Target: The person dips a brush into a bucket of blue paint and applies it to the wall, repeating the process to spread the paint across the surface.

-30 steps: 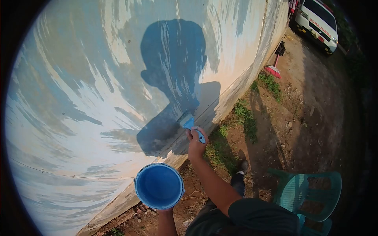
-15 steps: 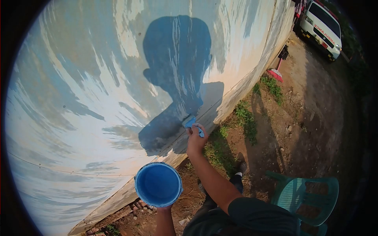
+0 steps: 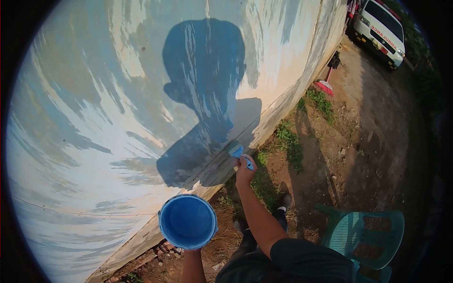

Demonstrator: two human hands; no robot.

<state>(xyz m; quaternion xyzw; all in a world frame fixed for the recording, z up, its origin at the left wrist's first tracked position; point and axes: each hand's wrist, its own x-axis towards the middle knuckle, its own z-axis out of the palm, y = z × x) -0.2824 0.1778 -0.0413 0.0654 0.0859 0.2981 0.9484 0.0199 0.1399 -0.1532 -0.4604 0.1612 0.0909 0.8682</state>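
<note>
A blue paintbrush [image 3: 237, 151] is in my right hand [image 3: 245, 170], whose fingers are wrapped round its handle. Its bristles are at the lower part of the wall [image 3: 141, 155], which is streaked with blue-grey and white and bears my shadow. Whether the bristles touch the wall is hard to tell. Below and left of the brush, my left hand [image 3: 192, 252] holds a blue bucket [image 3: 188, 221] from beneath, its fingers mostly hidden by it. The inside of the bucket is blue.
A green plastic chair [image 3: 351, 231] stands at the lower right. Further off are a red broom [image 3: 324, 87] and a white ambulance [image 3: 383, 29]. Weeds [image 3: 289, 141] and stones lie on the dirt ground beside the wall. My feet show below the brush.
My right hand and the brush have moved slightly right and down, toward the wall's lower edge. The view has shifted a little; the bucket is still held.
</note>
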